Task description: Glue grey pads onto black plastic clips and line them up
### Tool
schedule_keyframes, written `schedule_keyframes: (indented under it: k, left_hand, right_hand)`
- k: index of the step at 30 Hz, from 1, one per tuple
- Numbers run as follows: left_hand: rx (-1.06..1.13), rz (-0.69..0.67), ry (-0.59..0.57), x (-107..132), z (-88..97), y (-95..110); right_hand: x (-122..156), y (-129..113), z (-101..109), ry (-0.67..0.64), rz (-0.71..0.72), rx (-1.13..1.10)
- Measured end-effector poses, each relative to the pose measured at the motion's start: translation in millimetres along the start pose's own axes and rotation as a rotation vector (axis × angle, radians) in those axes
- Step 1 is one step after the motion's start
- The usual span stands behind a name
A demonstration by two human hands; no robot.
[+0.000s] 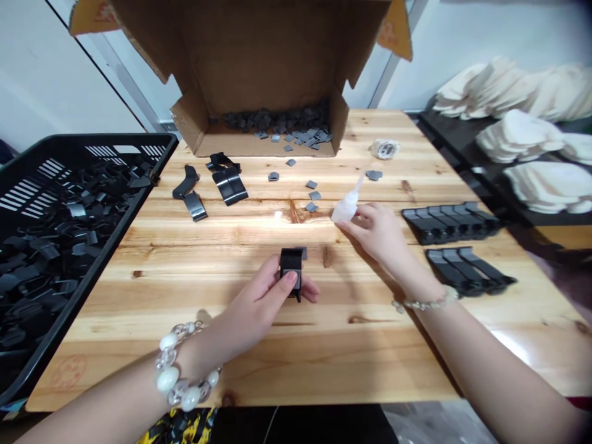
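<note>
We see left hand [256, 305] closed on black plastic part [291, 262], part long axis running away from us, resting near tabletop [370, 351]. Right hand [377, 237] holds white squeeze bottle [346, 206], nozzle tilted far side. Bottle lies up-right from part, nearer right hand.

A pine-plank worktable [351, 361] with knots and a faded red stamp [68, 371] near its front left corner carries everything here. An open cardboard box [272, 61] stands at the far edge, holding a heap of small gray squares. More gray squares [311, 196] lie loose in front of it. Left of them sit a few black plastic clips [230, 186], and a small roll of white tape [385, 148] lies toward the far right. Two rows of black plastic clips [451, 223] line the right side.
</note>
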State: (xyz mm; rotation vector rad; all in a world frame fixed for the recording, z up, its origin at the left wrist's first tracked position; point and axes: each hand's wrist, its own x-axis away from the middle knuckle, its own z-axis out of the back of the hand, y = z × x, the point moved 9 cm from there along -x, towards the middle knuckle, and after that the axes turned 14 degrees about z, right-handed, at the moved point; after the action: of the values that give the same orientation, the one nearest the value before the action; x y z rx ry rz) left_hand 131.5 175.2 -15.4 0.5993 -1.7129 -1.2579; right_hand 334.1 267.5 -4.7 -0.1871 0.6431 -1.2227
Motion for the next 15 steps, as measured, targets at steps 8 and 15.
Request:
schedule_keyframes:
  k: [8, 15]
  left_hand:
    - [0.192, 0.064, -0.034, -3.2, 0.1, -10.7]
    - [0.206, 0.118, -0.047, -4.4, -0.2, -13.6]
  right_hand:
    - [9.8, -28.4, 9.0, 0.136, -0.085, -0.844]
    - [15.5, -35.6, 4.6, 0.113, -0.246, -1.245]
